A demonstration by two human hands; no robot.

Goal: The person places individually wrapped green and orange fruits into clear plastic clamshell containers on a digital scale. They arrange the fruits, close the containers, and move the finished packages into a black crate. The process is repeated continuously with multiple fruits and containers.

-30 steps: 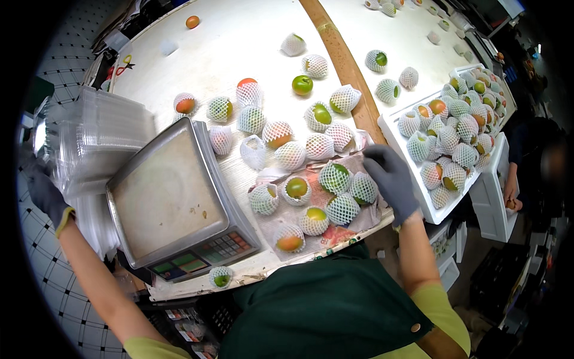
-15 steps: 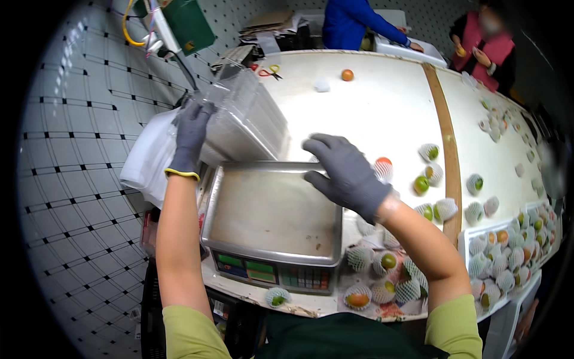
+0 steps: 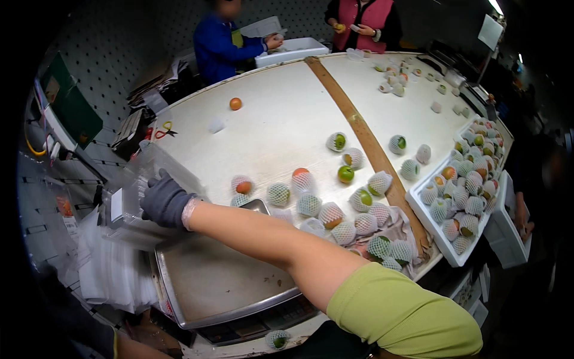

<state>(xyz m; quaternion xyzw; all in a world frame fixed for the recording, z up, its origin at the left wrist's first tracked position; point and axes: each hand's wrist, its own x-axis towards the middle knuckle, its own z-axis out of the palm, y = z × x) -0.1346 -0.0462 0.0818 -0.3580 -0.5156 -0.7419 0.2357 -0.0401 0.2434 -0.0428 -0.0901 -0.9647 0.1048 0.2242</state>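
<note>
My right hand (image 3: 165,202), in a grey glove, reaches left across the scale and grips the side of the clear plastic boxes (image 3: 170,164); they stand nested in a stack, slightly blurred. A white label-like patch (image 3: 116,204) shows on the near box. Low at the left edge is my left hand (image 3: 75,308), a dark gloved shape whose fingers I cannot make out. White foam sheets (image 3: 110,269) hang between the two hands. Under my right forearm lies the steel pan of the scale (image 3: 221,287), with a few dark specks on it.
Fruits in foam nets (image 3: 330,215) crowd the table right of the scale; one netted fruit (image 3: 277,339) lies at the front edge. A white crate (image 3: 457,254) full of netted fruit stands at the right. Scissors (image 3: 165,130) lie far left. Two people work across the table.
The view has swung right. My right hand has gone from above the scale's right side to the plastic boxes. My left hand has left the stack and dropped to the lower left.
</note>
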